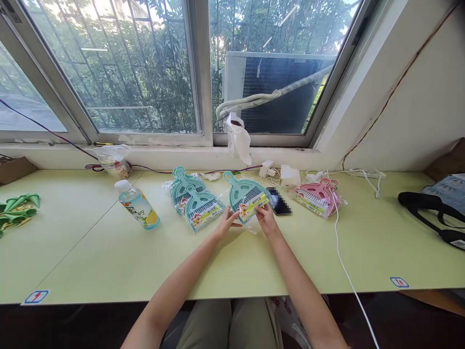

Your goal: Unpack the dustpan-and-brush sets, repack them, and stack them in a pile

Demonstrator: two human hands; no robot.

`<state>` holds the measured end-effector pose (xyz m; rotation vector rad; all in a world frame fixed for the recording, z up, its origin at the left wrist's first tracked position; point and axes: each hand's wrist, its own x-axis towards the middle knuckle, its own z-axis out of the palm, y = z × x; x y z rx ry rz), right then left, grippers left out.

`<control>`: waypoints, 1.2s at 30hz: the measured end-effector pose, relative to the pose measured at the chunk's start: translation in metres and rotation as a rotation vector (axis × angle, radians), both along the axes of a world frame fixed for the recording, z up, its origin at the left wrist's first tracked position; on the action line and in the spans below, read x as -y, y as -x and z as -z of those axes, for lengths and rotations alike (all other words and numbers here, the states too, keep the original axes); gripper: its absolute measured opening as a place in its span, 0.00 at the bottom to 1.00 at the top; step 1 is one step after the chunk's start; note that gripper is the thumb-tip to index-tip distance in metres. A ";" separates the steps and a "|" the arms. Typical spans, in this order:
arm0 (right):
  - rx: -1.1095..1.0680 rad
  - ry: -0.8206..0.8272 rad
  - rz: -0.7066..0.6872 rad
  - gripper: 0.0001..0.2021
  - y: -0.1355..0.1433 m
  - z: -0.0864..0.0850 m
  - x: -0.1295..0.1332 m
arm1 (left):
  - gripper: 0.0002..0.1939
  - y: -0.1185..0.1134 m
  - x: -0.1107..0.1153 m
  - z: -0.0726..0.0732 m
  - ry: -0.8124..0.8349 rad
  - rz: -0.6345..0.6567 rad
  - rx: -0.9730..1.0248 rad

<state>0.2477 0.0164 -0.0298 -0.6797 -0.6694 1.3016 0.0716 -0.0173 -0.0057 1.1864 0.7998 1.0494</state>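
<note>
Between my two hands is a teal mini dustpan and brush set (242, 188) in clear plastic with a yellow-green label. My left hand (228, 222) grips its lower left edge, and my right hand (266, 218) pinches the lower right edge. To the left, more wrapped teal dustpan sets (204, 209) lie overlapping on the table. A phone (280, 202) lies just behind my right hand, its screen blurred out. Farther right are pink dustpan sets (319, 198), also in plastic and stacked together.
A drink bottle (137, 205) stands left on the pale green table (119, 266). White chargers and cables (286, 175) lie along the back, one white cable (339, 247) running over the front edge. Green cone-shaped pieces (20, 207) are far left; a black strap (425, 208) lies right.
</note>
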 end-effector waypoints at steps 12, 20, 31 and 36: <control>0.048 0.084 -0.011 0.19 0.001 -0.002 0.002 | 0.33 -0.002 -0.001 0.003 -0.040 -0.046 0.004; 0.062 0.112 -0.034 0.19 0.000 0.001 -0.001 | 0.31 -0.002 -0.001 0.003 -0.049 -0.079 -0.032; 0.070 0.133 -0.013 0.20 0.000 0.004 -0.003 | 0.31 -0.004 -0.002 0.010 -0.075 -0.068 -0.045; 0.078 0.120 -0.022 0.19 -0.001 0.004 -0.003 | 0.30 -0.004 -0.003 0.010 -0.074 -0.078 -0.036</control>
